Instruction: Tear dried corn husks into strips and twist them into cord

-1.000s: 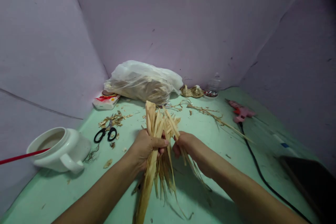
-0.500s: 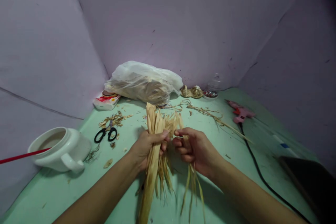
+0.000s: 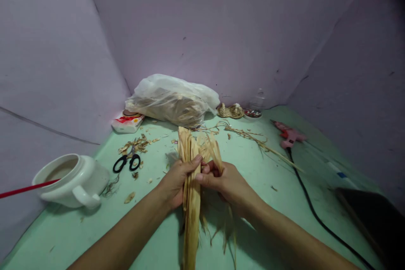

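A bundle of dry, straw-coloured plant strips, like dried husk or leaf fibre, stands upright in front of me, its lower end running out of view at the bottom. My left hand is closed round the middle of it, thumb across the front. Close against its right side, my right hand has its thumb on the bundle and its fingers curled about some looser strips. Thin ends of these strips hang below that hand. The fingertips of both hands are partly hidden behind the strips.
On the green table lie black-handled scissors among dry scraps, a white pot on its side with a red stick, and a corded pink glue gun. Behind are a plastic bag, a tissue pack and thin dry stalks.
My right hand has moved left against the bundle, and its thumb now rests on it. The bundle's lower end has swung to the right. My left hand keeps its hold.
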`<state>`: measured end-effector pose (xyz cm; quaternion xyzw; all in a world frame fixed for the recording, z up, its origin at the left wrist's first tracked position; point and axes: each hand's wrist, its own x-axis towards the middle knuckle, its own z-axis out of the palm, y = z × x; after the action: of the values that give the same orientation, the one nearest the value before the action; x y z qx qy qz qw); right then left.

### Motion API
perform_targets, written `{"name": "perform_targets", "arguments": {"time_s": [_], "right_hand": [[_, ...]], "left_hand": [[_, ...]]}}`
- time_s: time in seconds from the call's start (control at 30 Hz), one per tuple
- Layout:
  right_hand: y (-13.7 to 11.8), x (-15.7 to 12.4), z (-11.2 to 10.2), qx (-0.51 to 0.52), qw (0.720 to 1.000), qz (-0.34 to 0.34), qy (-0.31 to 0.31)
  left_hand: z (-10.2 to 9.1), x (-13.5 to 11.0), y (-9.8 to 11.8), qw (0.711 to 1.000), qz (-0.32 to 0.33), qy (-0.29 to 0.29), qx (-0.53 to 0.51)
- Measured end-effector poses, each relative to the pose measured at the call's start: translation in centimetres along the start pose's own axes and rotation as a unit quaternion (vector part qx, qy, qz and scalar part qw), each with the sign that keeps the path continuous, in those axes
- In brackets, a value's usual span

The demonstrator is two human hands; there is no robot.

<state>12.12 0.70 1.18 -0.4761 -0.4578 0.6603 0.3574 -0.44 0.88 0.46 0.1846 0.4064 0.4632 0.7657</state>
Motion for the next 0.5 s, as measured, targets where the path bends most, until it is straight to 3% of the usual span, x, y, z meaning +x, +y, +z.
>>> {"name": "perform_targets", "arguments": {"time_s": [0.07, 0.13, 0.33, 0.5], "right_hand": [[0.4, 0.0, 0.3, -0.023, 0.999, -0.049, 0.001], [0.6, 0.2, 0.2, -0.028, 0.998, -0.052, 0.000], [0.5, 0.6, -1.0, 0.002, 0.997, 0.079, 0.016], [0.3, 0.9, -1.1, 0.016, 0.995, 0.097, 0.010]], "left_hand": [[0.2, -0.1, -0.3, 1.000, 0.007, -0.012, 0.000], [0.2, -0.2, -0.3, 1.000, 0.012, -0.013, 0.008], [-0.6, -0.1, 0.1, 0.999, 0.018, -0.012, 0.039], [-0.6, -0.1, 0.4, 0.998, 0.019, 0.027, 0.050]]}}
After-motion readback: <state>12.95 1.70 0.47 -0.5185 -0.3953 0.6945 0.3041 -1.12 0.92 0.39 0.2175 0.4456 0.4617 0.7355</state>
